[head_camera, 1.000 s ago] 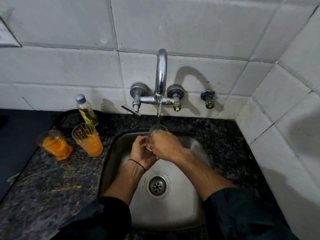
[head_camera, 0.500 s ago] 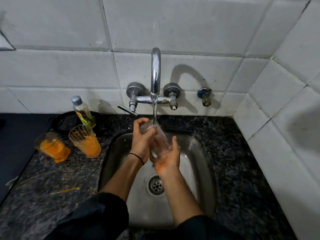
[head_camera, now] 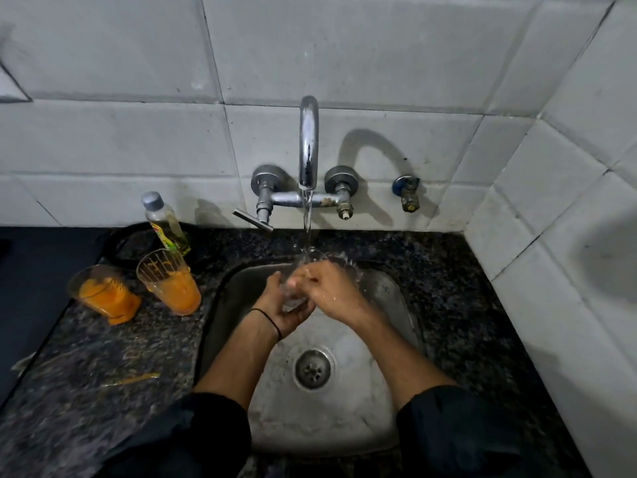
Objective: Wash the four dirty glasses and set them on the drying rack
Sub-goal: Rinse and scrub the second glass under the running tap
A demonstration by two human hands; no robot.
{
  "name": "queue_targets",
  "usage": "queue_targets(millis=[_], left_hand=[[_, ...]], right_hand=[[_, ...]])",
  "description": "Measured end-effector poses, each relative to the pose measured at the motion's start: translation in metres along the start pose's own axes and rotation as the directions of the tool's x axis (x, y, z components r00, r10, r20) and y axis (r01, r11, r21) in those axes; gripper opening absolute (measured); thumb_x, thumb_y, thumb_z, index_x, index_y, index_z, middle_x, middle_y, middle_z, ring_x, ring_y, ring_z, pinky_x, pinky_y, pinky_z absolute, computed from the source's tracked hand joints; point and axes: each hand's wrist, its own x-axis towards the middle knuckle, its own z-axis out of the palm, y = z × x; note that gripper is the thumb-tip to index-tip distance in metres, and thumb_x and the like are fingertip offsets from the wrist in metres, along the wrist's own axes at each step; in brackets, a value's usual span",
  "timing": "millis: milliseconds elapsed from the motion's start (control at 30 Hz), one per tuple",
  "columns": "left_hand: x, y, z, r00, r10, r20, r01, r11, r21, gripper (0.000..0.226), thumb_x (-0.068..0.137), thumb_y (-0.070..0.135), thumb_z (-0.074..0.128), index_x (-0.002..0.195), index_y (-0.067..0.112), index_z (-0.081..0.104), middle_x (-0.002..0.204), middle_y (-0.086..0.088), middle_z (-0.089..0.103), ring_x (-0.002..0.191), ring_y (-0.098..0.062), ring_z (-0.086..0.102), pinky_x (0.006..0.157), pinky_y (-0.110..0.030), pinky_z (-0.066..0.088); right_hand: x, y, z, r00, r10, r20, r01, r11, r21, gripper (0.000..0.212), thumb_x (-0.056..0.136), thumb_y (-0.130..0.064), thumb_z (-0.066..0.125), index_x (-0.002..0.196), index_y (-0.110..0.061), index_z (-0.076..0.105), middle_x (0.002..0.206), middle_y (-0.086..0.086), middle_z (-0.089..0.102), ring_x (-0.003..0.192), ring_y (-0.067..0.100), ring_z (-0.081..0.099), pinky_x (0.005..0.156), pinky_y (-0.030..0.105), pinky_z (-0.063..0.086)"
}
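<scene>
Over the sink [head_camera: 344, 426], a clear glass [head_camera: 293, 300] is gripped by the left hand [head_camera: 286, 313] under the tap stream [head_camera: 306, 229], its rim clasped by the right hand [head_camera: 334, 291]; rinsing is judged underway, careful racking needed next.

left grip [head_camera: 289, 310]: palm up, curled | right grip [head_camera: 332, 291]: palm down, curled, touching left | forearms angled inward
</scene>
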Motion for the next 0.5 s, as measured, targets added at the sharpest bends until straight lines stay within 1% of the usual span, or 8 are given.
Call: queue_targets(millis=[67, 100, 200, 233, 267, 333, 400, 500], left_hand=[[-0.002, 0.005, 0.006, 0.997, -0.062, 0.034, 0.063, 0.998, -0.018, 0.049, 0.105, 0.041, 0.029, 0.098, 0.007, 0.064, 0.071, -0.013, 0.073, 0.072, -0.026, 0.067, 0.050, -0.028, 0.057], [0.000, 0.006, 0.008, 0.997, -0.054, 0.056, 0.057, 0.998, -0.041, 0.047, 0.105, 0.038, 0.030, 0.094, 0.007, 0.063, 0.068, -0.013, 0.073, 0.073, -0.026, 0.066, 0.049, -0.028, 0.057], [-0.002, 0.001, 0.010, 0.995, 0.035, 0.092, -0.020, 0.987, -0.157, 0.035, 0.103, 0.032, 0.040, 0.095, 0.006, 0.063, 0.072, -0.014, 0.074, 0.083, -0.025, 0.064, 0.050, -0.032, 0.059], [0.000, -0.002, 0.009, 0.992, 0.058, 0.109, -0.040, 0.987, -0.157, 0.033, 0.101, 0.031, 0.042, 0.094, 0.007, 0.063, 0.076, -0.013, 0.073, 0.084, -0.024, 0.064, 0.052, -0.032, 0.059], [0.001, -0.004, 0.008, 0.990, 0.047, 0.131, -0.028, 0.990, -0.141, 0.031, 0.099, 0.032, 0.044, 0.092, 0.009, 0.064, 0.079, -0.011, 0.071, 0.083, -0.023, 0.064, 0.055, -0.032, 0.058], [0.002, -0.001, 0.005, 0.991, -0.039, 0.130, 0.052, 0.994, -0.092, 0.034, 0.093, 0.038, 0.050, 0.083, 0.011, 0.068, 0.076, -0.009, 0.068, 0.071, -0.022, 0.065, 0.058, -0.031, 0.057], [0.003, 0.004, 0.002, 0.984, -0.080, 0.158, 0.093, 0.993, -0.076, 0.044, 0.095, 0.048, 0.049, 0.085, 0.011, 0.072, 0.072, -0.010, 0.071, 0.061, -0.020, 0.066, 0.058, -0.031, 0.056], [0.005, 0.005, -0.001, 0.982, -0.004, 0.190, 0.034, 0.987, -0.158, 0.039, 0.099, 0.040, 0.045, 0.107, 0.009, 0.069, 0.094, -0.014, 0.075, 0.086, -0.024, 0.067, 0.075, -0.033, 0.054]], right_hand=[[0.001, 0.002, -0.002, 0.989, -0.097, 0.108, 0.133, 0.903, -0.409, 0.017, 0.092, -0.027, 0.059, 0.100, -0.026, 0.074, 0.105, -0.003, 0.072, 0.107, 0.014, 0.061, 0.105, 0.040, 0.032], [0.001, 0.003, -0.003, 0.992, -0.081, 0.101, 0.118, 0.882, -0.456, 0.019, 0.094, -0.028, 0.059, 0.107, -0.028, 0.073, 0.111, -0.004, 0.071, 0.112, 0.014, 0.058, 0.106, 0.040, 0.028], [0.003, -0.009, -0.002, 0.991, 0.136, -0.014, -0.137, 0.989, -0.064, 0.025, 0.097, -0.040, 0.057, 0.110, -0.025, 0.071, 0.107, -0.001, 0.074, 0.106, 0.018, 0.067, 0.097, 0.038, 0.047], [0.005, -0.014, -0.001, 0.981, 0.191, -0.027, -0.191, 0.982, 0.012, 0.027, 0.098, -0.039, 0.057, 0.108, -0.019, 0.072, 0.104, 0.003, 0.074, 0.101, 0.021, 0.069, 0.088, 0.034, 0.051], [0.006, -0.018, -0.003, 0.981, 0.193, -0.037, -0.195, 0.979, -0.053, 0.027, 0.099, -0.035, 0.056, 0.106, -0.014, 0.072, 0.102, 0.007, 0.074, 0.099, 0.025, 0.070, 0.083, 0.033, 0.052], [0.004, -0.022, -0.010, 0.998, 0.066, 0.008, -0.057, 0.911, -0.408, 0.023, 0.098, -0.029, 0.054, 0.108, -0.015, 0.069, 0.107, 0.010, 0.072, 0.104, 0.030, 0.066, 0.091, 0.038, 0.047], [-0.001, -0.025, -0.020, 0.980, -0.027, 0.198, 0.150, 0.752, -0.642, 0.024, 0.097, -0.024, 0.055, 0.119, -0.020, 0.063, 0.117, 0.007, 0.065, 0.114, 0.028, 0.055, 0.102, 0.044, 0.032], [-0.005, -0.032, -0.023, 0.964, -0.023, 0.266, 0.193, 0.750, -0.633, 0.033, 0.097, -0.022, 0.055, 0.130, -0.023, 0.055, 0.126, 0.009, 0.057, 0.122, 0.026, 0.046, 0.109, 0.048, 0.023]])
